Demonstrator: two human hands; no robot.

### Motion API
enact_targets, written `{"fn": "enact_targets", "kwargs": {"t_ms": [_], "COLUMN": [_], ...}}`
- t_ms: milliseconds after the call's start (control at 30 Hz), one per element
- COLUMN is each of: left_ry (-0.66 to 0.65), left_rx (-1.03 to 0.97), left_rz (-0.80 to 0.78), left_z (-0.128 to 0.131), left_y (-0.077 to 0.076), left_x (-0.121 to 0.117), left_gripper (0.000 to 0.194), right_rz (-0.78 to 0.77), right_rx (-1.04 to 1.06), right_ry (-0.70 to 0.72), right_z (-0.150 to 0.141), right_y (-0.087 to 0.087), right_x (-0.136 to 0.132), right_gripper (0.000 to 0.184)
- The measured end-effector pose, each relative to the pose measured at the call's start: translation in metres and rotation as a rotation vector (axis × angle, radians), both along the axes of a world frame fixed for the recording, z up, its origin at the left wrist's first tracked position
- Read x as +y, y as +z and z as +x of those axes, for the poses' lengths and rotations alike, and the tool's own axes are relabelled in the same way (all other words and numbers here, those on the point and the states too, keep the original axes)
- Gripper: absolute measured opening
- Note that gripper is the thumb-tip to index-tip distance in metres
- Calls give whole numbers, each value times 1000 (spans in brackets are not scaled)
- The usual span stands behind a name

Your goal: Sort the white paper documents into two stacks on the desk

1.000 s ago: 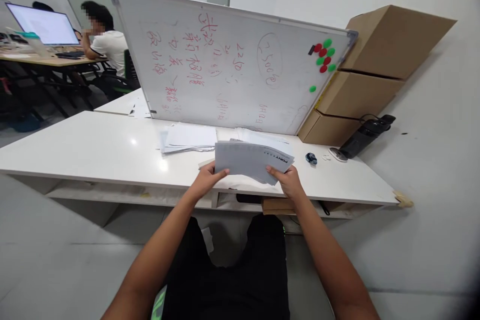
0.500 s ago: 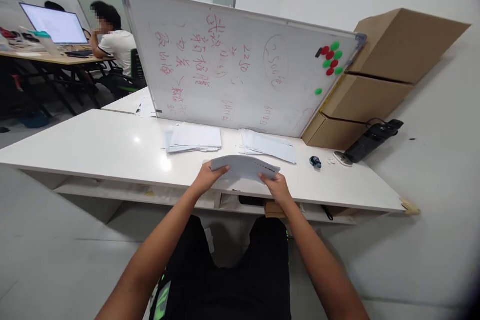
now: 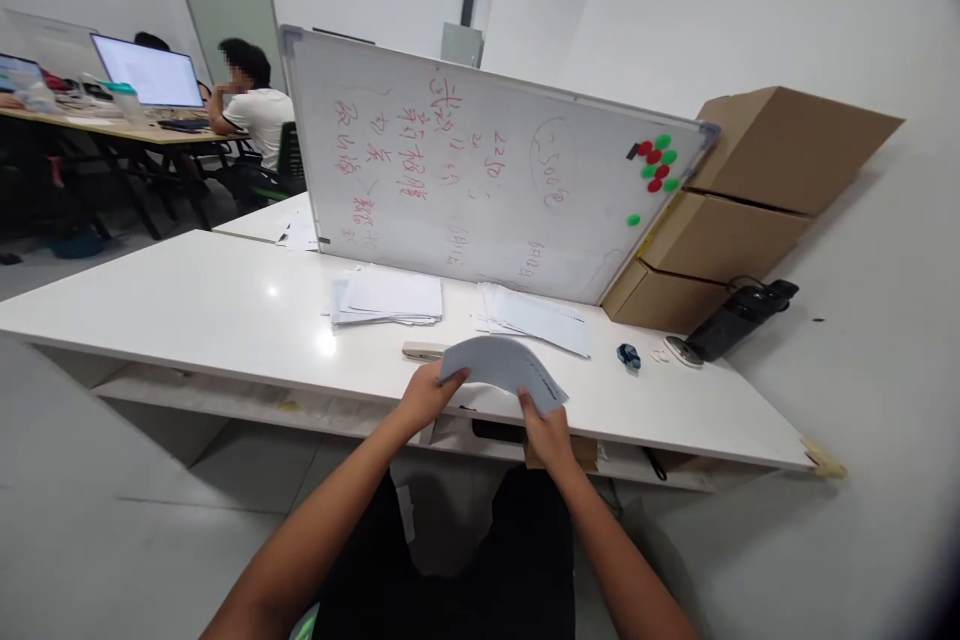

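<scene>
My left hand (image 3: 424, 398) and my right hand (image 3: 546, 432) both grip a thin stack of grey-white papers (image 3: 504, 370), held just above the near edge of the white table (image 3: 187, 305). The left hand pinches the stack's left end and the right hand holds its near right corner. The stack is bowed and tilted down to the right. A stapler-like beige object (image 3: 424, 351) lies on the table just behind my left hand. Two flat piles of white sheets lie further back, one on the left (image 3: 390, 297) and one on the right (image 3: 536, 315).
A whiteboard (image 3: 480, 170) with red writing and magnets leans behind the piles. Stacked cardboard boxes (image 3: 739, 210) stand at the back right, with a black device (image 3: 739, 315) and a small blue object (image 3: 628, 355) near them. A seated person (image 3: 259, 115) works at a far-left desk.
The paper stack has come down from upright in front of me to a low, bowed hold at the table's edge, and my hands moved nearer to me. The camera tilted, shifting the scene down.
</scene>
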State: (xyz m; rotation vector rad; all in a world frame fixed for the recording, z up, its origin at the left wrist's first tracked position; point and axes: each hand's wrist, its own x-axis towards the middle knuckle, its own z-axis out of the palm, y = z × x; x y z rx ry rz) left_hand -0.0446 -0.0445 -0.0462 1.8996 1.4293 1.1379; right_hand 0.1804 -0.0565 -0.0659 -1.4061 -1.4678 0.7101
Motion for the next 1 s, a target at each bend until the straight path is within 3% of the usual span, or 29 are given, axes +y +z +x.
{"fn": "enact_targets", "kwargs": {"t_ms": [100,233,367,433,567,700,1000], "left_ry": [-28,25,201,242,121,107,101], "left_rx": [20,-63,67,219,400,479,532], "left_rz": [-19,91,131,134,164,107,44], "left_z": [-3,-16,-28,-31,-33,-34,-34], "left_y": [6,30,47,43,20,5,0], "left_x": [-4,1,41,67,102,111,115], "left_gripper": [38,40,47,46,52,62,61], "right_rz": [25,-22,-168,-179,-230,-300,-353], "right_rx": [-18,80,264,335,414,437,444], "right_ry": [-94,-332,-234,-160,-70,5,107], "right_z": [7,38,62,60,39,19,-13], "right_y": [0,7,12,14,17,15,14], "right_x": [-13,-27,-19,-11,1,8,18], "right_gripper": [52,53,49,46,45,42,42]}}
